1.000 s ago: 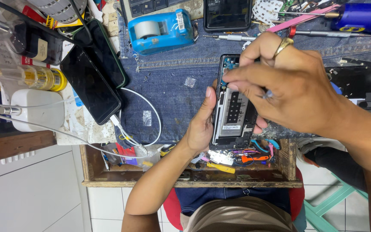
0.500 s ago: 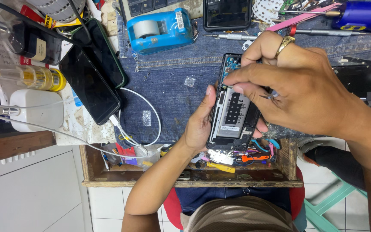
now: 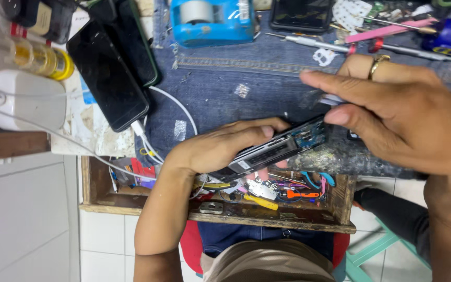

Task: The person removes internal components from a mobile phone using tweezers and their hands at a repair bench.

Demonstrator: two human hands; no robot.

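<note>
My left hand (image 3: 220, 149) grips an opened phone (image 3: 283, 147) with its back cover off, turned up on its long edge so the blue circuit board and dark inner parts show. It is held over the worn denim mat (image 3: 220, 89). My right hand (image 3: 392, 117), with a gold ring, hovers just above and to the right of the phone's top end. Its forefinger and thumb pinch a small pale blurred object (image 3: 332, 99); what it is I cannot tell.
Two dark phones (image 3: 113, 73) lie at the left, one on a white cable (image 3: 176, 107). A blue tape dispenser (image 3: 212, 21) and another phone (image 3: 301, 13) sit at the back; screwdrivers (image 3: 309, 40) lie at the back right. A wooden drawer (image 3: 272, 209) holds several small parts and tools.
The phone has been turned from lying flat in my left hand to standing on its edge. My right hand has lifted off it and shifted right.
</note>
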